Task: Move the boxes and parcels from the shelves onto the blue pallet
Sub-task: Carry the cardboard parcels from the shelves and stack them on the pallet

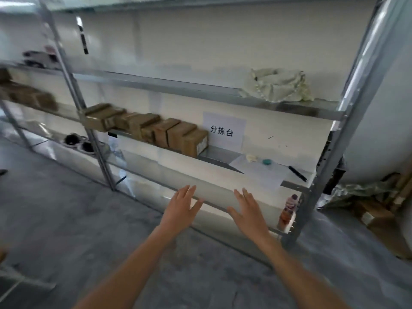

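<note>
Cardboard is what most of the remaining work consists of: at far left, on the neighbouring rack, a blurred cluster of brown boxes (29, 97) sits on a middle shelf, and further right a row of brown cartons (147, 129) lines the middle shelf of the main metal rack (347, 101), ending just beside a white paper sign (224, 130) on the wall. Right of the sign that shelf carries only loose sheets of paper (256, 170), a small teal object (266, 161) and a black pen (297, 173). Above, on the upper shelf at right, lies a crumpled pale bag or parcel (278, 85). Low in the middle, the left hand (181, 207) and the right hand (248, 210) reach forward side by side, apart, fingers straight and spread, holding nothing and touching nothing I can make out. No blue pallet shows in this view, so how many items already rest there cannot be told. Judging by the stocked shelves, a good share of the moving is left, and the hands look poised for another pickup.
</note>
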